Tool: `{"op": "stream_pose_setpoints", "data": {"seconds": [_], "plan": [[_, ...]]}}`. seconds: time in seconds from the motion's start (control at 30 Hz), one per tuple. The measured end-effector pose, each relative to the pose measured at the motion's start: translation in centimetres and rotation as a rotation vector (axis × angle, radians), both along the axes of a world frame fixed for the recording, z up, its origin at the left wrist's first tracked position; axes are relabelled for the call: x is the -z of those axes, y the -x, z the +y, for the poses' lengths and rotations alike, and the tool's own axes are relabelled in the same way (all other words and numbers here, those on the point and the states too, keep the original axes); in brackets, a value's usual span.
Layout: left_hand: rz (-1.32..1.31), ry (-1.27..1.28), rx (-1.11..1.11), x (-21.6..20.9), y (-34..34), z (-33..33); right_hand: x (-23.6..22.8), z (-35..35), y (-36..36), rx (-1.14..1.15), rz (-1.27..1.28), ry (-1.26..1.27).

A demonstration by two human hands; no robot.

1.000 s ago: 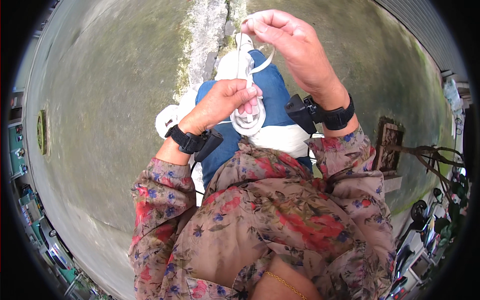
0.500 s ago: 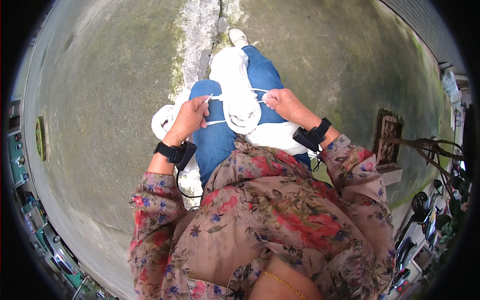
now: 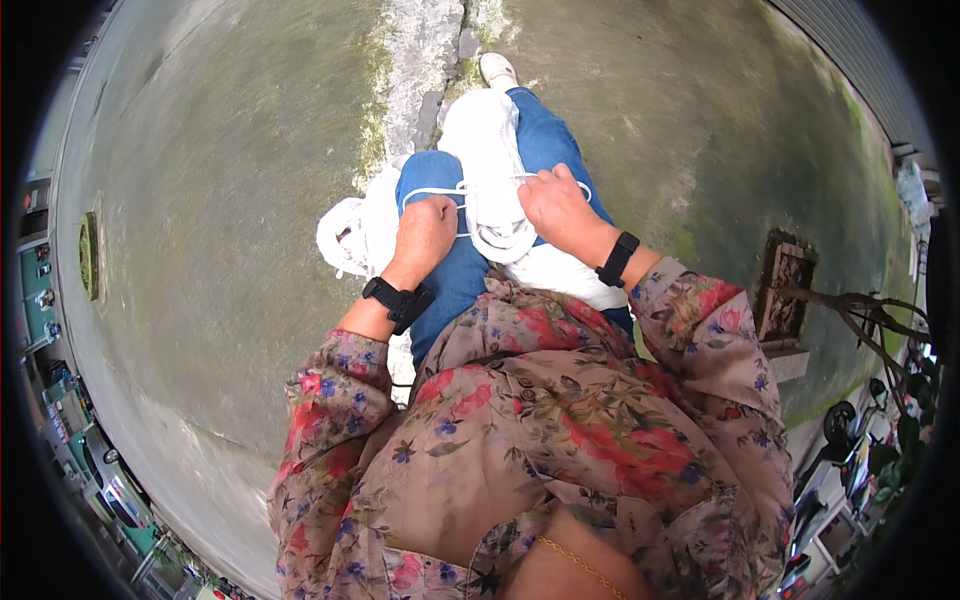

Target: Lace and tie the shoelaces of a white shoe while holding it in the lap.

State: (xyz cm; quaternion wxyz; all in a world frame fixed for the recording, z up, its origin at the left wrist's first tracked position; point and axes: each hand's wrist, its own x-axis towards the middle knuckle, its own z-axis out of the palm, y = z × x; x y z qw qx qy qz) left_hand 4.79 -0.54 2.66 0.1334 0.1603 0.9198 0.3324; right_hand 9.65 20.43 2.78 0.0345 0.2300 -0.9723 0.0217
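Observation:
A folded bundle of white cloth or coiled cord (image 3: 492, 165) lies lengthwise over my jeans, between my knees. Around its middle runs a thin white cord (image 3: 432, 190), looping out on both sides. My left hand (image 3: 426, 232) is beside the bundle over my left thigh, fingers closed on the cord, though the fingertips are turned away. Opposite it, my right hand (image 3: 562, 208) pinches the cord at the bundle's right edge, and a loop of cord shows beyond the knuckles. More white cloth (image 3: 378, 220) spills past my left leg, and another white piece (image 3: 565, 277) rests under my right wrist.
Stained concrete floor (image 3: 240, 190) spreads around me, with a pale cracked strip (image 3: 410, 60) ahead. To the right a framed panel (image 3: 785, 290) sits near bare branches (image 3: 860, 310). Black bands circle both my wrists.
Both hands have rolled over so their backs face up. My right hand has come nearer the bundle, and the cord now forms wider loops. The whole view has shifted slightly.

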Motion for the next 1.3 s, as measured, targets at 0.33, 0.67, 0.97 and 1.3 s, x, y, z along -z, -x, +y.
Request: {"op": "stream_pose_setpoints", "data": {"seconds": [0.33,0.67,0.97,1.3], "plan": [[0.108,0.094,0.023,0.9,-0.2,1.0,0.2,0.2,0.0,0.182,0.102,0.184],[0.294,0.306,0.192,-1.7,-1.4,2.4,-0.3,-0.6,-0.8,0.180,0.042,0.237],[0.462,0.426,0.379,-0.5,-1.7,2.5,-0.4,-0.9,-0.3,0.030,0.011,0.053],[0.450,0.065,0.431,-1.6,0.6,3.2,-1.6,-0.6,0.3,0.095,0.003,0.365]]}}
